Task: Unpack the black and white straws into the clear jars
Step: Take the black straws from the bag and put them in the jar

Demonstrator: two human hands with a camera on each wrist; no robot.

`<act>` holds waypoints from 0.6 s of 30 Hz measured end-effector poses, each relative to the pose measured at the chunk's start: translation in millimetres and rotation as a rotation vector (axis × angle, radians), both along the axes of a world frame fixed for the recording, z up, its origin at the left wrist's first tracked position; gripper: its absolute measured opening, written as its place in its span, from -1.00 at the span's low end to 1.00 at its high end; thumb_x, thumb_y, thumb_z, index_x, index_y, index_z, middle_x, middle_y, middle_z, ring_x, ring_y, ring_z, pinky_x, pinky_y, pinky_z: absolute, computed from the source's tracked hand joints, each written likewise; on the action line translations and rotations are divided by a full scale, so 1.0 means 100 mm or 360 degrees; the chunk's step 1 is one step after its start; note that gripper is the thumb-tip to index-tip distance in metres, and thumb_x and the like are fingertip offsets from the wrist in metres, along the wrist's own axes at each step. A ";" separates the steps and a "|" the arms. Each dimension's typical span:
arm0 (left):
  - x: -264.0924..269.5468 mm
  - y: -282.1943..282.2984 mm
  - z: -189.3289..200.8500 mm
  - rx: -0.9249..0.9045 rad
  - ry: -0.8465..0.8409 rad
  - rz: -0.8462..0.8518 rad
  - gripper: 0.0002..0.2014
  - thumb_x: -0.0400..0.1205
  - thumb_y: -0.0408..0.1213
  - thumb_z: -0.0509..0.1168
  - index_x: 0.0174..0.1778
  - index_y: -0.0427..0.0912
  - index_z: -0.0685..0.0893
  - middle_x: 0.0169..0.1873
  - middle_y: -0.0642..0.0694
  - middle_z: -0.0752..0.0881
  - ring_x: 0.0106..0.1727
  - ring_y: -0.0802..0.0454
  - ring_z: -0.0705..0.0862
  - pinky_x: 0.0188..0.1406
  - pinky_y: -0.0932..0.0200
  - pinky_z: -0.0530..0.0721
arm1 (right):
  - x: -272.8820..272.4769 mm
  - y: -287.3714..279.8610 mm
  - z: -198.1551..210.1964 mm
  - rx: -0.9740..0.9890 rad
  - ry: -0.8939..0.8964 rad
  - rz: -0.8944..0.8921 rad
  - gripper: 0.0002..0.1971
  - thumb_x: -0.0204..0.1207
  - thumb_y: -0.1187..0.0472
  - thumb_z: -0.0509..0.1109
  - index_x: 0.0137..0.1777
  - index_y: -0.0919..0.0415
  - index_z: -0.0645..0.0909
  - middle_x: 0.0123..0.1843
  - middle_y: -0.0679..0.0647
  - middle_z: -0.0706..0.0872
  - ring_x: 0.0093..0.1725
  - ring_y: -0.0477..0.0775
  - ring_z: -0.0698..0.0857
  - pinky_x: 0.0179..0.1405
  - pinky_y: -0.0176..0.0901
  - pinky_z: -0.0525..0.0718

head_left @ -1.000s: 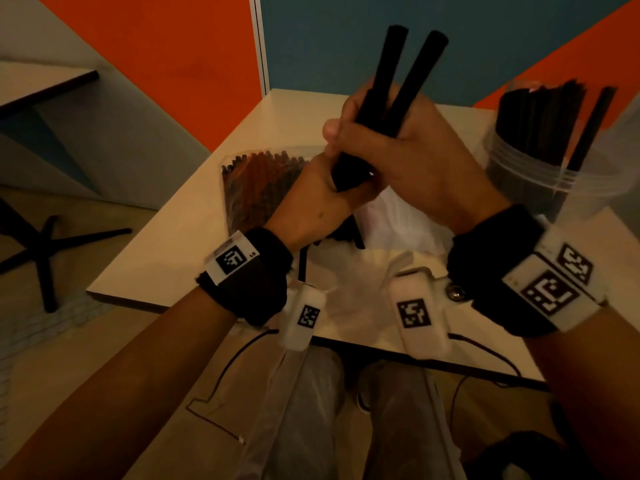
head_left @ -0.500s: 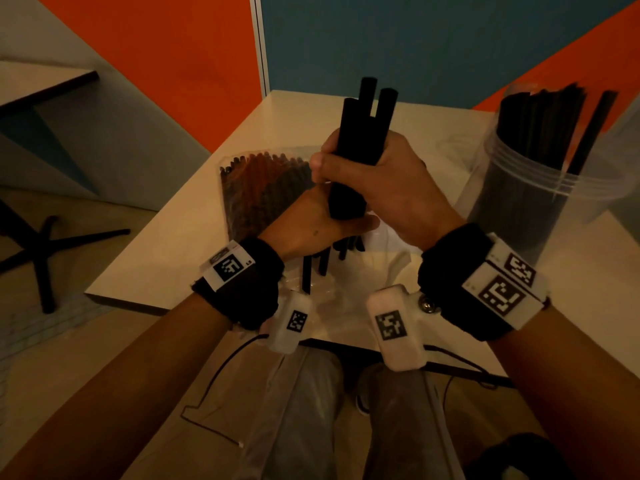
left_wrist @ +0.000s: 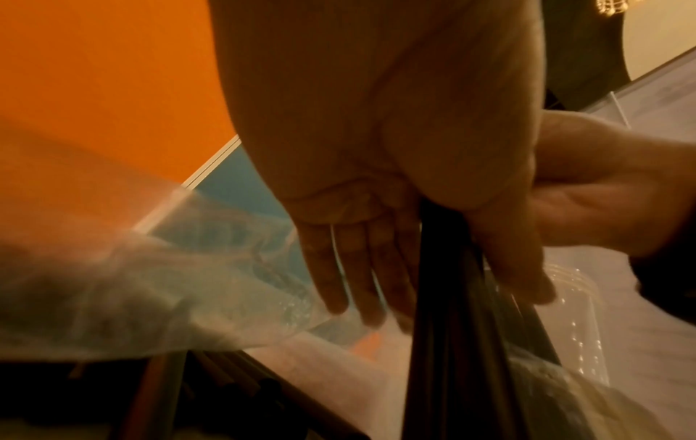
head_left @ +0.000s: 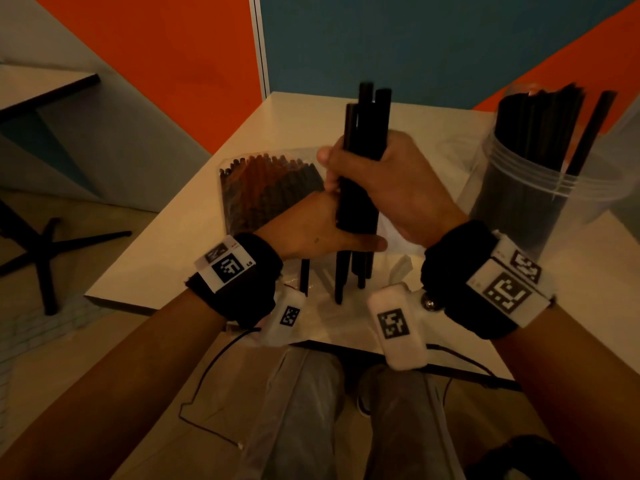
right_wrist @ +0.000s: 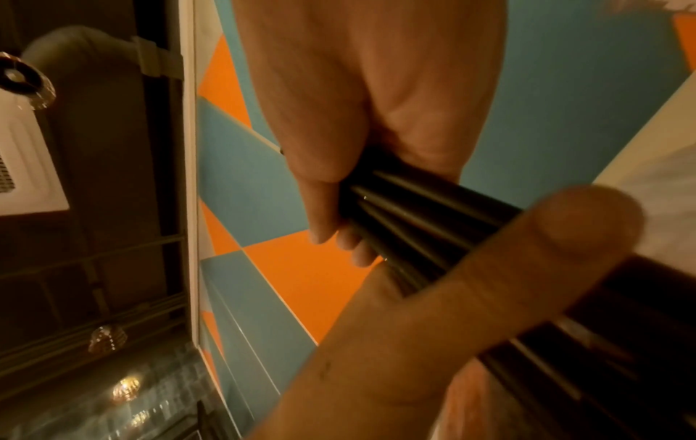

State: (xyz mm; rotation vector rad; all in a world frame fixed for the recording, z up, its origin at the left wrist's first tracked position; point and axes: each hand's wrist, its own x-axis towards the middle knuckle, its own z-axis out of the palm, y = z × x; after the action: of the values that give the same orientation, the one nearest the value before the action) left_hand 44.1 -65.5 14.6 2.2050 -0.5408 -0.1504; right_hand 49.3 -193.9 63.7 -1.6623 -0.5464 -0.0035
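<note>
I have my right hand [head_left: 388,188] wrapped mid-length round a bundle of thin, stiff black plastic straws [head_left: 363,147], upright over the pale counter [head_left: 180,244], my left hand [head_left: 311,233] pinching lower; light and slippery, they could slide unevenly.

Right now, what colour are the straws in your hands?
Black. The straws gripped by the right hand show best in the head view.
</note>
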 end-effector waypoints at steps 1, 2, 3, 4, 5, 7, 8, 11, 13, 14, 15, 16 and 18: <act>-0.01 0.00 0.00 0.0031 0.0013 -0.0028 -0.46 0.40 0.16 0.48 0.11 -0.17 0.63 -0.02 -0.22 0.71 0.00 -0.12 0.70 0.01 -0.21 0.71 | 0.00 0.00 -0.04 -0.0008 0.0031 -0.0006 -0.81 0.54 0.23 0.42 -0.08 0.41 0.61 -0.29 0.15 0.70 -0.27 0.06 0.72 -0.09 -0.12 0.74; -0.01 0.00 0.00 0.0054 0.0023 -0.0049 -0.43 0.39 0.20 0.46 0.13 -0.17 0.62 0.00 -0.24 0.71 0.01 -0.13 0.70 0.02 -0.22 0.70 | 0.00 0.00 -0.07 0.0032 0.0054 -0.0015 -0.81 0.54 0.24 0.41 -0.06 0.42 0.61 -0.29 0.16 0.71 -0.25 0.07 0.72 -0.07 -0.08 0.74; -0.02 0.01 0.01 0.0061 0.0029 -0.0057 -0.42 0.40 0.20 0.46 0.15 -0.16 0.61 0.00 -0.22 0.71 0.02 -0.11 0.70 0.03 -0.20 0.70 | -0.01 -0.02 -0.07 0.0085 0.0071 -0.0019 -0.83 0.55 0.25 0.41 -0.05 0.41 0.60 -0.28 0.18 0.71 -0.24 0.10 0.73 -0.04 -0.04 0.74; -0.02 0.02 0.02 0.0057 0.0020 -0.0054 -0.45 0.41 0.16 0.48 0.15 -0.15 0.61 -0.01 -0.20 0.71 0.01 -0.07 0.70 0.04 -0.18 0.70 | -0.01 -0.03 -0.06 0.0135 0.0071 -0.0020 -0.85 0.56 0.26 0.39 -0.05 0.39 0.60 -0.27 0.20 0.71 -0.22 0.13 0.73 -0.01 -0.01 0.73; -0.02 0.02 0.04 0.0056 0.0010 -0.0042 -0.48 0.43 0.12 0.48 0.13 -0.16 0.61 -0.02 -0.19 0.71 -0.01 -0.05 0.70 0.04 -0.16 0.70 | -0.02 -0.04 -0.04 0.0162 0.0063 -0.0018 -0.86 0.57 0.26 0.39 -0.06 0.38 0.59 -0.27 0.22 0.70 -0.20 0.16 0.73 0.01 0.03 0.73; -0.02 0.01 0.07 0.0060 0.0006 -0.0025 -0.46 0.42 0.14 0.48 0.10 -0.21 0.62 -0.03 -0.22 0.72 -0.03 -0.08 0.70 0.03 -0.20 0.70 | -0.03 -0.06 -0.04 0.0158 0.0040 -0.0004 -0.84 0.57 0.26 0.39 -0.09 0.40 0.60 -0.25 0.24 0.71 -0.18 0.20 0.72 0.07 0.08 0.71; -0.03 0.01 0.08 0.0069 0.0009 -0.0031 -0.42 0.39 0.20 0.45 0.11 -0.21 0.63 -0.01 -0.23 0.72 -0.01 -0.11 0.71 0.05 -0.22 0.70 | -0.05 -0.06 -0.04 0.0123 0.0024 -0.0001 -0.83 0.56 0.26 0.39 -0.10 0.42 0.61 -0.25 0.25 0.72 -0.17 0.20 0.72 0.11 0.11 0.71; -0.03 0.01 0.10 0.0139 0.0020 -0.0052 -0.41 0.40 0.23 0.43 0.13 -0.19 0.64 0.01 -0.17 0.74 0.02 -0.03 0.71 0.09 -0.13 0.70 | -0.08 -0.09 0.00 0.0124 0.0030 0.0014 -0.86 0.57 0.26 0.38 -0.10 0.38 0.61 -0.25 0.22 0.72 -0.15 0.22 0.74 0.12 0.13 0.72; -0.05 0.00 0.16 0.0110 -0.0020 -0.0041 -0.46 0.41 0.19 0.42 0.15 -0.12 0.64 0.02 -0.05 0.74 0.04 0.12 0.70 0.12 0.04 0.69 | -0.09 -0.15 0.10 0.0197 0.0052 0.0005 -0.89 0.58 0.26 0.36 -0.08 0.33 0.59 -0.27 0.16 0.73 -0.14 0.23 0.76 0.04 0.09 0.75; -0.06 -0.01 0.21 0.0073 -0.0048 -0.0038 -0.46 0.40 0.19 0.40 0.17 -0.09 0.63 0.04 -0.02 0.73 0.06 0.16 0.70 0.14 0.11 0.68 | -0.10 -0.19 0.17 0.0237 0.0046 0.0005 -0.89 0.58 0.25 0.36 -0.06 0.32 0.59 -0.28 0.15 0.73 -0.14 0.23 0.77 0.00 0.07 0.76; -0.07 -0.03 0.27 0.0030 -0.0071 -0.0042 -0.47 0.39 0.18 0.39 0.17 -0.07 0.63 0.05 -0.01 0.73 0.07 0.18 0.69 0.13 0.18 0.67 | -0.10 -0.21 0.25 0.0253 0.0035 -0.0001 -0.87 0.59 0.24 0.36 -0.04 0.33 0.60 -0.28 0.14 0.74 -0.15 0.23 0.78 -0.03 0.04 0.78; -0.08 -0.04 0.33 -0.0019 -0.0088 -0.0048 -0.51 0.40 0.17 0.40 0.15 -0.03 0.63 0.05 0.02 0.74 0.08 0.21 0.69 0.10 0.25 0.66 | -0.12 -0.23 0.34 0.0260 0.0014 -0.0014 -0.86 0.59 0.22 0.36 -0.04 0.33 0.61 -0.27 0.14 0.74 -0.16 0.23 0.78 -0.05 0.02 0.78; -0.09 -0.08 0.44 -0.0119 -0.0111 -0.0077 -0.65 0.42 0.15 0.42 0.08 0.18 0.62 0.02 0.23 0.74 0.07 0.34 0.68 0.09 0.38 0.62 | -0.16 -0.30 0.54 0.0279 -0.0081 -0.0029 -0.86 0.61 0.21 0.34 -0.08 0.29 0.61 -0.28 0.14 0.73 -0.18 0.21 0.78 -0.06 0.03 0.78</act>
State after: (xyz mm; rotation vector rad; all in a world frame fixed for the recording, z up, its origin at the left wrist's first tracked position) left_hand 35.5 -73.4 58.1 2.1314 -0.6287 -0.0778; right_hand 33.6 -223.5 117.5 -1.4994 -0.5536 -0.1046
